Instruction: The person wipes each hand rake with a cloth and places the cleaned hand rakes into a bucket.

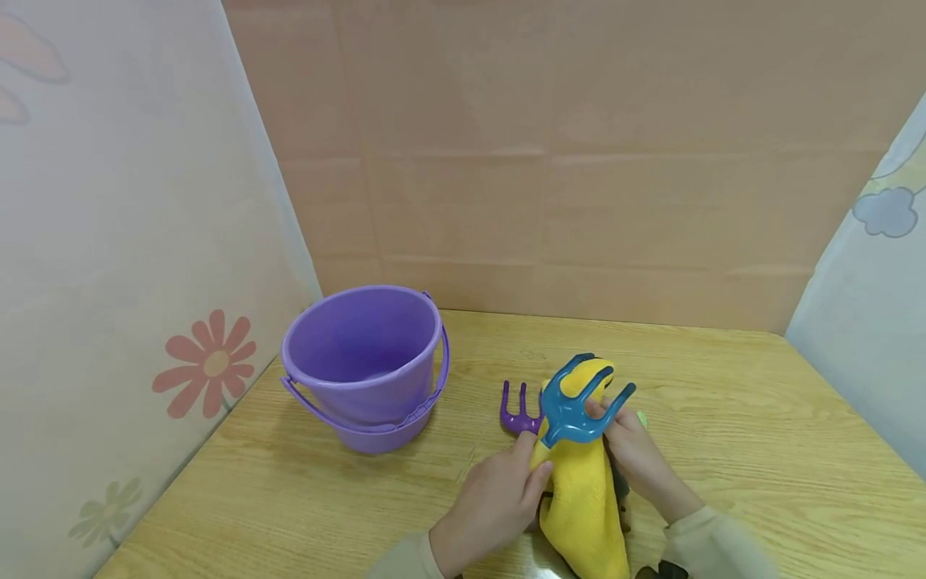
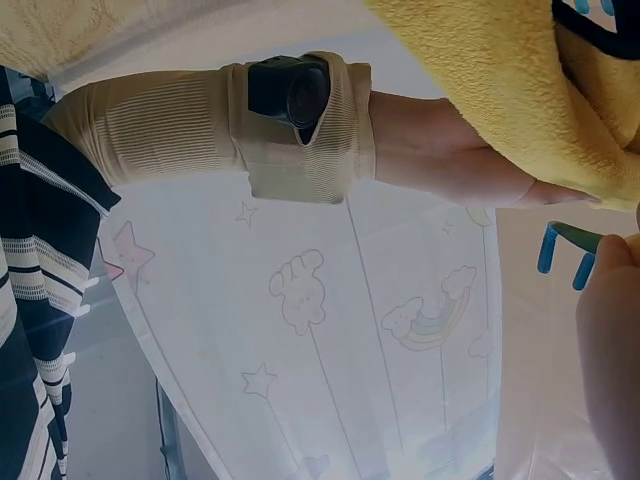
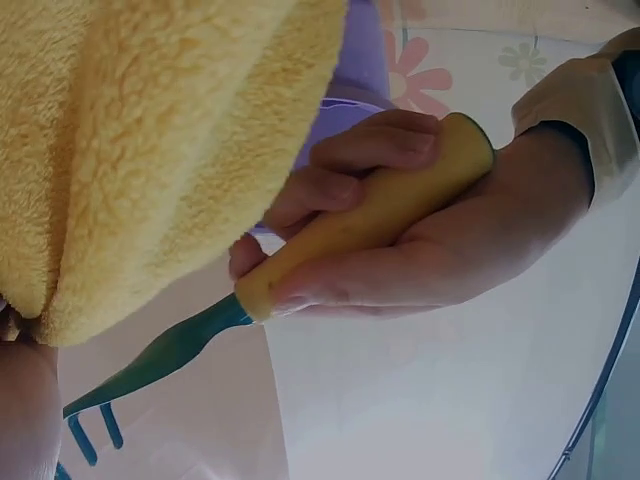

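My left hand [image 1: 495, 490] grips the yellow handle of a toy hand rake [image 1: 575, 414], its blue tines pointing up and away. In the right wrist view the fingers curl round that yellow handle [image 3: 370, 215]. A yellow towel [image 1: 586, 503] hangs under and behind the rake. My right hand [image 1: 640, 458] holds the towel near the tines, its fingertips partly hidden by the rake and cloth. The towel [image 2: 520, 90] also covers much of the right hand in the left wrist view.
A purple bucket [image 1: 391, 386] with its handle lowered stands at the left. A purple toy rake [image 1: 519, 418] lies behind the left hand. Dark items and a small green piece [image 1: 642, 419] show partly around the towel. A wall [image 1: 579, 201] rises behind the table.
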The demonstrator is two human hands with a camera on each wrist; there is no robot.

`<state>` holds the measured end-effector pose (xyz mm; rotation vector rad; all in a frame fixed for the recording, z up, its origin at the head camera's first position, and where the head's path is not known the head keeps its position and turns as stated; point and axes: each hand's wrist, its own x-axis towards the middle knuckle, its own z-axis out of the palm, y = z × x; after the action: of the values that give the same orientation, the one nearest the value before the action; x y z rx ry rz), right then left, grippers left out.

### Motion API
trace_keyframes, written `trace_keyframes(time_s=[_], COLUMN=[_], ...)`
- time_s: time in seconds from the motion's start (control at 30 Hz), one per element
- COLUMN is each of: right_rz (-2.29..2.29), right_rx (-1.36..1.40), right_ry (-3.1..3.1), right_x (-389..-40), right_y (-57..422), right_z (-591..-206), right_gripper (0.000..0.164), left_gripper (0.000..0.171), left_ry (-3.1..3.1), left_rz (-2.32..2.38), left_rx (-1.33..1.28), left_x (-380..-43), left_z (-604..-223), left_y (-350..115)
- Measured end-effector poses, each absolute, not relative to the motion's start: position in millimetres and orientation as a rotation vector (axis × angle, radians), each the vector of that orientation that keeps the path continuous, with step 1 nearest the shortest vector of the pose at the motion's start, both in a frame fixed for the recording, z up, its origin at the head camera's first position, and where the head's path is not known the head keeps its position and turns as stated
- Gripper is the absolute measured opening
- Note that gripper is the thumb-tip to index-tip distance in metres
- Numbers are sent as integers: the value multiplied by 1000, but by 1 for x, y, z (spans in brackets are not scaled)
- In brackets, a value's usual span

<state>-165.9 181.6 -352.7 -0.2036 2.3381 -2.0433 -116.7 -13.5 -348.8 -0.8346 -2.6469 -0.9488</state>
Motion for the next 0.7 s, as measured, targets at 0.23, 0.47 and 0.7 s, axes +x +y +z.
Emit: trace_keyframes(time_s=[0.23,0.47,0.7], right_rz=[-1941,-2021,-2110], right_rx=[-168,-201,-545], right_ry=[2280,2144,1799], right_x=[-158,-159,-161], right_y=[176,179,190], right_z=[-353,-356,-364], right_gripper=[49,39,33], left_gripper=[16,18,18], left_ry=[-2652,-2672,-2669], left_rz=[-868,-826,-797], left_rx=[-871,-879,-902], left_x=[-117,-117,-116], left_z=[-352,-350,-351], left_y=[-12,-13,-13])
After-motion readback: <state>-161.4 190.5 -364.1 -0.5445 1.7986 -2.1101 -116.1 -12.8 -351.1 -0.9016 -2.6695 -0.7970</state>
